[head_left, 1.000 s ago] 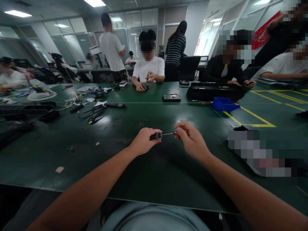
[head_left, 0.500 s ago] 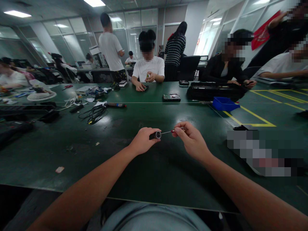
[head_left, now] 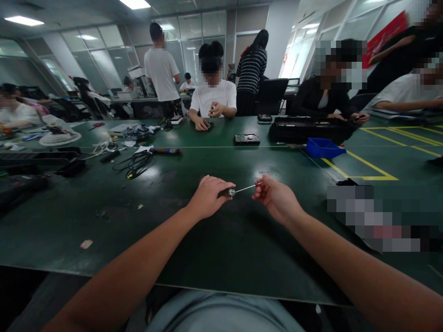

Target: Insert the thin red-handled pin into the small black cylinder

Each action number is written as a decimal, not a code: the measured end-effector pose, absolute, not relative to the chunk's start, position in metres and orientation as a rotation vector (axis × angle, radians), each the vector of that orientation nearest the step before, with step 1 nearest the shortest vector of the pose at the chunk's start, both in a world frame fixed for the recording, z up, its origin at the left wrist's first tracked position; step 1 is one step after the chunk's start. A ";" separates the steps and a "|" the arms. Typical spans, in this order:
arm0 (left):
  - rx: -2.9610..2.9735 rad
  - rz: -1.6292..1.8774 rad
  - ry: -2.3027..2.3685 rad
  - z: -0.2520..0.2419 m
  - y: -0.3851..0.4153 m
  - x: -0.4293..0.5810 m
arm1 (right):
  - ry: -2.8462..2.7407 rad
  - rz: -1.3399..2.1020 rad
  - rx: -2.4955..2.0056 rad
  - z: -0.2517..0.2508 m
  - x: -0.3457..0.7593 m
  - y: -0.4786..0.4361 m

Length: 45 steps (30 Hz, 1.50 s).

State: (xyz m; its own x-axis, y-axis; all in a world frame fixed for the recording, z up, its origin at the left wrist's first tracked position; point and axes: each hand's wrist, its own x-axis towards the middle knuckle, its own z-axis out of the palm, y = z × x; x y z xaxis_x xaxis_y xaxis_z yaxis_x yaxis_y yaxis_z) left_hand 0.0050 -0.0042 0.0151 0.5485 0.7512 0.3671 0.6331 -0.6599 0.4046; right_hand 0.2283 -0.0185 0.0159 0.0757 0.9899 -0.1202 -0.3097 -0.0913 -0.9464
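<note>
My left hand [head_left: 206, 197] is closed round a small dark cylinder [head_left: 231, 192] with a silvery round end that faces right. Most of its body is hidden by my fingers. In my right hand [head_left: 275, 196] is a screwdriver [head_left: 245, 188] with a thin metal shaft and a reddish handle mostly covered by the fingers. The shaft points left, and its tip meets or nearly meets the silvery end; contact is too small to tell. Both hands are just above the green table [head_left: 221, 249].
Beyond my hands lie a bare hard drive [head_left: 246, 139], a blue bin [head_left: 324, 148], and a long black case [head_left: 309, 131]. A corded tool [head_left: 166, 151] and black cable [head_left: 136, 163] are at left. A person [head_left: 213, 99] sits opposite, handling small items.
My right hand has shifted slightly right and turned, with more of the screwdriver shaft showing. The cylinder's end has moved a little right and tilted in my left hand.
</note>
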 end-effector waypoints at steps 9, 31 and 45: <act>2.398 0.771 1.218 0.010 -0.003 0.005 | -1.079 0.966 -1.077 0.017 0.228 -0.024; 2.596 0.282 1.117 0.018 -0.015 0.006 | -1.297 0.724 -1.066 0.038 0.228 -0.043; 2.762 0.154 1.192 0.012 -0.015 0.020 | -1.300 0.735 -1.041 0.035 0.230 -0.041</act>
